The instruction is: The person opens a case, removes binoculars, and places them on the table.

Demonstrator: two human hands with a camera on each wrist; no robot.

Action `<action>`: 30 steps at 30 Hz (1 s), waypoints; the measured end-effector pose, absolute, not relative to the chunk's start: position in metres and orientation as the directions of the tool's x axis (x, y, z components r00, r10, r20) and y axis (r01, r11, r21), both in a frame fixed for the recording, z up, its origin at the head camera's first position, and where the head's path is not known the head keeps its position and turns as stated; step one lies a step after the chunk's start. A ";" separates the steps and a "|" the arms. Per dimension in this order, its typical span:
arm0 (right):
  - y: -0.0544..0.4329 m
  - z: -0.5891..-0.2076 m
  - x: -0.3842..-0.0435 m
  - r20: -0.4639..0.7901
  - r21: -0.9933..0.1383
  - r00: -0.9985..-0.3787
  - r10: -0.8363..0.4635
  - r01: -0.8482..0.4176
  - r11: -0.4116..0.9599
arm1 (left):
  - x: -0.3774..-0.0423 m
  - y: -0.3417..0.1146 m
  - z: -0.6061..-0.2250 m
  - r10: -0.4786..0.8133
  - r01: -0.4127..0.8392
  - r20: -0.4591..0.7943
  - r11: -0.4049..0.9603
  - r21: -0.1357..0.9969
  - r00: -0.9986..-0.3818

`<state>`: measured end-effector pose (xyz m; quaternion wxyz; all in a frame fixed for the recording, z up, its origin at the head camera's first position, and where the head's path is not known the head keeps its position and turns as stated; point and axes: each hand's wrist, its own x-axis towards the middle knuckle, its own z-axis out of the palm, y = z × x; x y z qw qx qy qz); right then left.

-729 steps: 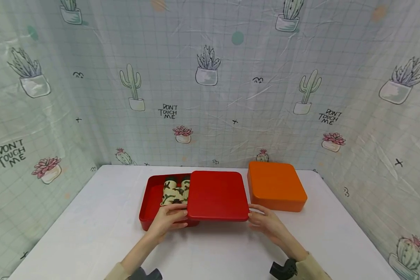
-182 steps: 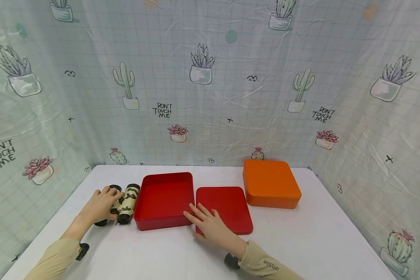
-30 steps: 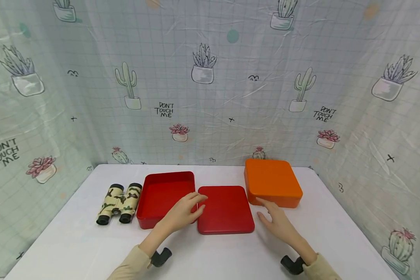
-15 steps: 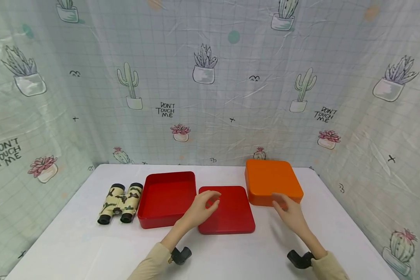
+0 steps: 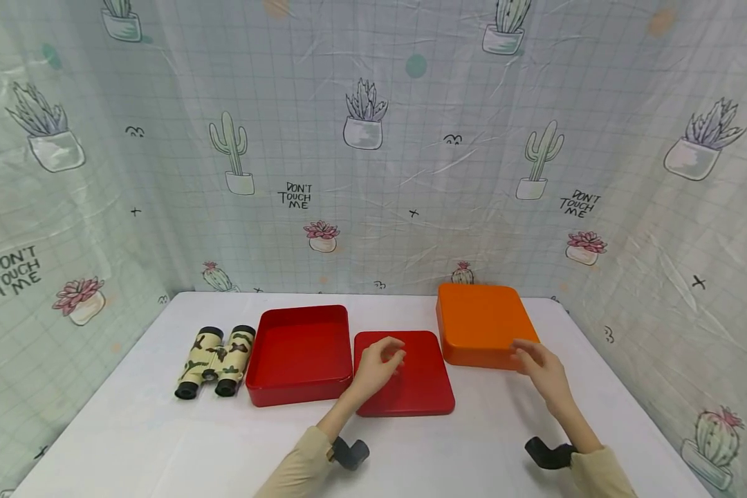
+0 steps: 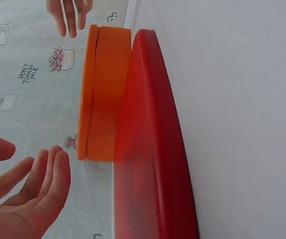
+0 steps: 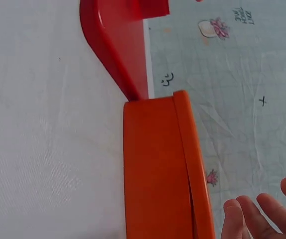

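My left hand (image 5: pixel 376 366) hovers over the flat red lid (image 5: pixel 420 380), its fingers loosely bent with nothing between them. To the right, my right hand (image 5: pixel 544 373) is at the front right corner of the orange box (image 5: pixel 482 321), also holding nothing. That box has its orange lid (image 7: pixel 195 164) on, with a thin gap along the seam in the right wrist view. Left of the red lid stands the red box (image 5: pixel 299 349) without a cover, bare inside. Camouflage binoculars (image 5: pixel 216 361) lie at the red box's left side.
A white table (image 5: pixel 180 449) carries everything. Behind and at both sides hangs a pale sheet (image 5: pixel 361 180) printed with cacti. Each wrist wears a black camera mount (image 5: pixel 351 453).
Over the last second both hands have moved right, the left from the red box's corner to above the red lid. Earlier, the binoculars came out of the red box and were set at its left.
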<state>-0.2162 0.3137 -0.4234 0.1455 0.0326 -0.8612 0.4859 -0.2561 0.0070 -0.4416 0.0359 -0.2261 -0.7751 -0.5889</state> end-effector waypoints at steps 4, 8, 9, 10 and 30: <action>0.321 -0.418 -0.216 0.218 -0.859 -0.969 0.120 -0.132 0.495 | -0.258 0.015 -0.446 0.291 0.302 0.247 0.159 0.940 -0.924; 0.329 -0.416 -0.218 0.165 -0.894 -0.977 0.133 -0.091 0.439 | -0.259 0.021 -0.449 0.298 0.238 0.193 0.121 0.964 -0.935; 0.331 -0.416 -0.218 0.157 -0.902 -0.979 0.132 -0.088 0.424 | -0.259 0.022 -0.449 0.303 0.227 0.186 0.106 0.968 -0.935; 0.333 -0.416 -0.219 0.151 -0.909 -0.980 0.131 -0.086 0.408 | -0.258 0.023 -0.449 0.307 0.214 0.176 0.094 0.972 -0.935; 0.351 -0.423 -0.230 -0.036 -0.979 -0.961 0.275 0.089 0.183 | -0.267 0.055 -0.453 0.125 0.017 0.028 -0.089 0.996 -0.992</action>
